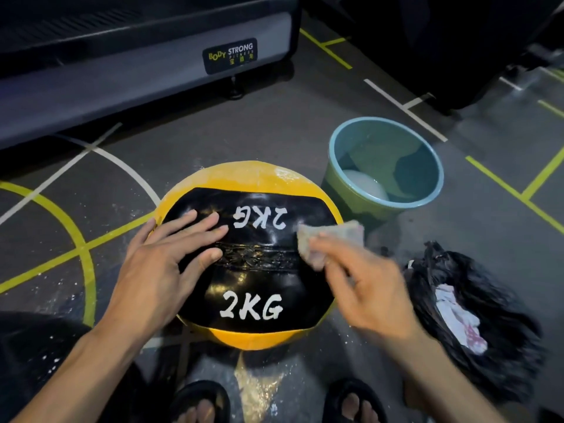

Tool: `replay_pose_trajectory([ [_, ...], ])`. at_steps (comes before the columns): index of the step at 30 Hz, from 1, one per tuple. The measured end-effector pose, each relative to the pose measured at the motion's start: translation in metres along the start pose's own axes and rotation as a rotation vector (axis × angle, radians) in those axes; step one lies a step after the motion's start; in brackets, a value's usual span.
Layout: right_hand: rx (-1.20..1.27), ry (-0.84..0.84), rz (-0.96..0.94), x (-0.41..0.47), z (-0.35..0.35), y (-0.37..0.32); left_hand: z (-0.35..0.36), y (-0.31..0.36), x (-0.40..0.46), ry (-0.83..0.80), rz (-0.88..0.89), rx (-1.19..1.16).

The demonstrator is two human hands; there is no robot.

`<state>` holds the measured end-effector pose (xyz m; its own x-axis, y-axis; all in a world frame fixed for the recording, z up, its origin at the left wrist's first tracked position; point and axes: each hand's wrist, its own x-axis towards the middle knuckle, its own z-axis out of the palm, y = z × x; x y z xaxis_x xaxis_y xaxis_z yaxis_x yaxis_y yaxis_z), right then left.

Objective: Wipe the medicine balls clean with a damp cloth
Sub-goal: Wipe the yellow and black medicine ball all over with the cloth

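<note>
1. Under your fingers, the medicine ball (247, 257) sits on the floor (274, 132) between your feet: your left hand (158, 261) lies flat on its black panel, fingers (195, 227) spread, while your right hand (363, 279) pinches the damp cloth (331, 239) against the ball's right side.
2. Just beyond your right fingers stands the bucket (387, 166) with water; a wide stroke could knock it.
3. The ball looks wet and glossy, so I judge your flat left palm may slip and let it roll.
4. Right of your cloth hand, the black bag (488, 300) could snag a backswing.
</note>
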<state>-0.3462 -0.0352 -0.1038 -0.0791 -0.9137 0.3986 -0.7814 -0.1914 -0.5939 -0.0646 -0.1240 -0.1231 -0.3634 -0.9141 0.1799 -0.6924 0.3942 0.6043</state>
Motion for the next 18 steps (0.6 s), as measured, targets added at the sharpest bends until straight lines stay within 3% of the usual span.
replay_pose_trajectory([
  [2, -0.065, -0.032, -0.052, -0.017, -0.001, 0.004, 0.0, 0.0, 0.002, -0.002, 0.003, 0.001],
  [5, -0.073, -0.079, 0.089, -0.024, -0.025, 0.01, 0.0, -0.003, 0.004, -0.002, 0.008, -0.003],
  [9, -0.054, 0.265, 0.205, -0.014, -0.046, 0.005, 0.002, 0.004, 0.011, -0.006, 0.002, -0.001],
  [11, -0.028, 0.341, 0.207, -0.005, -0.04, -0.001, 0.005, 0.007, 0.013, -0.006, 0.009, 0.0],
  [15, -0.068, -0.02, 0.025, -0.02, -0.003, -0.011, 0.006, 0.005, 0.015, -0.021, 0.009, 0.017],
  [18, -0.009, -0.083, 0.221, -0.034, -0.011, -0.003, 0.006, 0.005, 0.017, -0.014, 0.002, 0.021],
])
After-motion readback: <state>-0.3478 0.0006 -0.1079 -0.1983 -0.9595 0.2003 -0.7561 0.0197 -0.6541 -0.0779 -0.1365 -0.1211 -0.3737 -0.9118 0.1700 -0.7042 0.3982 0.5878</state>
